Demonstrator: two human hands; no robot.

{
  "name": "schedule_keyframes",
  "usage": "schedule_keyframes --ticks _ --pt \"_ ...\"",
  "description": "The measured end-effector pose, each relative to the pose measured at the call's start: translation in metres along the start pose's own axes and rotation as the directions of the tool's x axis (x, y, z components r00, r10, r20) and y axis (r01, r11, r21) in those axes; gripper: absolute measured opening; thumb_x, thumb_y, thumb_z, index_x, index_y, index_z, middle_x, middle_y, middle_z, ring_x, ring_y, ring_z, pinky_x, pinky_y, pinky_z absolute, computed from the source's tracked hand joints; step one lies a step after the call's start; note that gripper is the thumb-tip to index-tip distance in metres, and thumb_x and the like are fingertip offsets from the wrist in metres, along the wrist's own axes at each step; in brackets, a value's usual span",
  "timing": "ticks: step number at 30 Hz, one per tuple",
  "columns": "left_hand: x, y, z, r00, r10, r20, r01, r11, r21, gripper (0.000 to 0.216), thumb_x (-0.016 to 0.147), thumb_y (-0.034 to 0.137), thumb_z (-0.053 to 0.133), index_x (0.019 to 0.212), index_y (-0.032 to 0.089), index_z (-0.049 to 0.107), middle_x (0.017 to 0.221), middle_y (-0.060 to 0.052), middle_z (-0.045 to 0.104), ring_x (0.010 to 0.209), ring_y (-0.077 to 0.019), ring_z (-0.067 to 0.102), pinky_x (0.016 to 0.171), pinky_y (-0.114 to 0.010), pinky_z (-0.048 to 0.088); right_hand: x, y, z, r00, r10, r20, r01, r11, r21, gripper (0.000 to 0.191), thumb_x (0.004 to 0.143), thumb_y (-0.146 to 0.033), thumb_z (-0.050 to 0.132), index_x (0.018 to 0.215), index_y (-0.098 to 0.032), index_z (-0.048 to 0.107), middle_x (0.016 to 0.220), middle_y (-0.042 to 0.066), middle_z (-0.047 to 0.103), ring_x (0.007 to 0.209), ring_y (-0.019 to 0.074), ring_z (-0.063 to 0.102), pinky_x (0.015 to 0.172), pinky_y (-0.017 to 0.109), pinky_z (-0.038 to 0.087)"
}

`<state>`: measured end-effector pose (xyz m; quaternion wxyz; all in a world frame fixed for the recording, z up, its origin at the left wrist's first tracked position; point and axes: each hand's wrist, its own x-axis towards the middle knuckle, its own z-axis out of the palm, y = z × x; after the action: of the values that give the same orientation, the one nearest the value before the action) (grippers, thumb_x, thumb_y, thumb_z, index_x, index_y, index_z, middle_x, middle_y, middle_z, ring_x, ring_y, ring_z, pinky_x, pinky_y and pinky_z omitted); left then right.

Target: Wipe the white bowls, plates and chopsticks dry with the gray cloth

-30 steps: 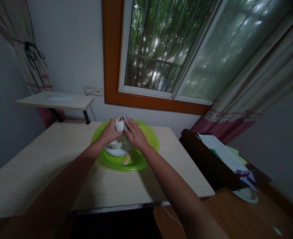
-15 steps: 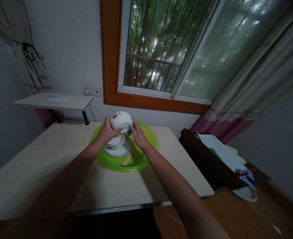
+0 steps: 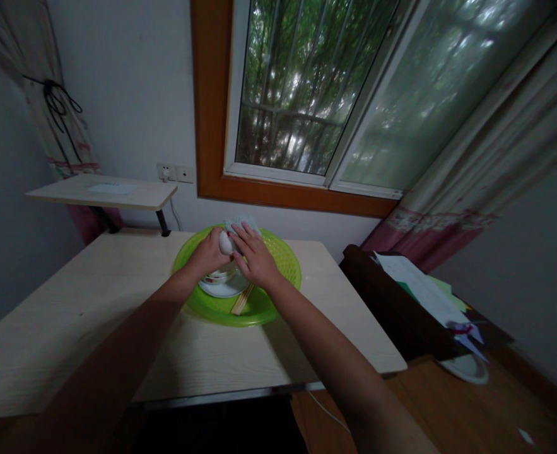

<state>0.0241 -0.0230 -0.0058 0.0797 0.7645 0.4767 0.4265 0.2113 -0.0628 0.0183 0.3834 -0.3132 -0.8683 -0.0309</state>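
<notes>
Both my hands work over a round green plastic basin [image 3: 282, 265] on the wooden table [image 3: 93, 302]. My left hand [image 3: 207, 255] grips a small white bowl [image 3: 224, 242] by its side. My right hand [image 3: 254, 255] presses a pale cloth [image 3: 240, 224] against that bowl, fingers closed over it. Below them, inside the basin, more white bowls [image 3: 219, 275] sit stacked on a white plate [image 3: 221, 290]. A pair of wooden chopsticks [image 3: 241, 299] lies beside the plate on the basin floor.
A small side shelf [image 3: 103, 192] stands at the back left under a tied curtain [image 3: 65, 126]. A window [image 3: 306, 94] fills the wall behind. At the right, a dark chest [image 3: 401, 309] carries papers [image 3: 424, 287]; a white dish [image 3: 470, 369] lies on the floor.
Half a second ago the bowl was lifted with its rim showing; now it is lower and turned, and my right hand with the cloth covers most of it.
</notes>
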Motion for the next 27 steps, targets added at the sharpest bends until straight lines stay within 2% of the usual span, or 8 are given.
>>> schedule_keyframes --ticks 3,6,11,15,19,23,27 --pt "0.000 0.000 0.001 1.000 -0.016 0.002 0.016 1.000 0.012 0.059 0.069 0.031 0.073 0.120 0.020 0.045 0.112 -0.012 0.063 0.103 -0.0300 0.065 0.087 -0.041 0.052 0.001 0.000 0.001 1.000 0.004 0.003 -0.004 1.000 -0.005 0.055 0.099 -0.026 0.045 0.152 -0.028 0.036 0.161 0.003 0.033 0.153 0.0231 0.016 0.125 0.054 0.016" --pt "0.001 0.001 0.002 1.000 -0.013 -0.021 0.013 1.000 0.001 0.060 0.070 0.032 0.073 0.121 0.019 0.045 0.114 -0.012 0.062 0.105 -0.0296 0.064 0.089 -0.041 0.052 0.001 0.004 0.003 0.998 0.055 -0.040 -0.053 0.997 0.062 0.053 0.101 -0.028 0.041 0.153 -0.029 0.035 0.161 0.002 0.032 0.153 0.0210 0.018 0.125 0.050 0.018" --pt "0.000 0.002 0.001 0.998 -0.028 -0.053 0.026 0.999 -0.025 0.065 0.069 0.041 0.076 0.121 0.020 0.044 0.116 -0.012 0.062 0.105 -0.0289 0.064 0.088 -0.041 0.052 -0.001 0.021 0.007 0.972 0.191 -0.137 -0.157 0.960 0.231 0.052 0.102 -0.040 0.039 0.153 -0.028 0.035 0.161 0.004 0.032 0.150 0.0195 0.026 0.125 0.045 0.021" --pt "0.000 0.001 -0.001 0.993 -0.070 -0.100 0.064 0.996 -0.064 0.070 0.066 0.043 0.080 0.121 0.022 0.043 0.116 -0.011 0.063 0.106 -0.0278 0.065 0.086 -0.039 0.053 -0.005 0.034 0.011 0.926 0.341 -0.162 -0.265 0.893 0.365 0.057 0.099 -0.051 0.042 0.151 -0.028 0.040 0.158 0.005 0.038 0.146 0.0218 0.035 0.124 0.045 0.023" --pt "0.001 0.000 -0.002 0.985 -0.118 -0.128 0.103 0.987 -0.124 0.074 0.066 0.046 0.080 0.124 0.022 0.040 0.117 -0.012 0.062 0.103 -0.0261 0.066 0.082 -0.037 0.054 -0.008 0.041 0.015 0.868 0.483 -0.116 -0.371 0.786 0.495 0.062 0.096 -0.057 0.045 0.150 -0.026 0.042 0.156 0.006 0.042 0.144 0.0231 0.038 0.123 0.045 0.025" --pt "0.002 0.003 -0.006 0.976 -0.171 -0.135 0.148 0.975 -0.167 0.075 0.065 0.050 0.079 0.122 0.022 0.039 0.119 -0.012 0.062 0.104 -0.0265 0.066 0.081 -0.037 0.055 -0.009 0.042 0.016 0.855 0.516 -0.050 -0.408 0.729 0.550 0.069 0.092 -0.057 0.053 0.152 -0.028 0.037 0.156 0.003 0.042 0.144 0.0222 0.038 0.121 0.046 0.028" --pt "0.002 0.004 -0.009 0.971 -0.217 -0.098 0.188 0.951 -0.245 0.074 0.066 0.050 0.078 0.122 0.023 0.037 0.121 -0.012 0.061 0.106 -0.0265 0.066 0.084 -0.038 0.055 -0.008 0.037 0.014 0.844 0.536 0.001 -0.444 0.698 0.562 0.074 0.090 -0.058 0.057 0.152 -0.025 0.035 0.156 0.006 0.042 0.144 0.0213 0.039 0.121 0.042 0.028"
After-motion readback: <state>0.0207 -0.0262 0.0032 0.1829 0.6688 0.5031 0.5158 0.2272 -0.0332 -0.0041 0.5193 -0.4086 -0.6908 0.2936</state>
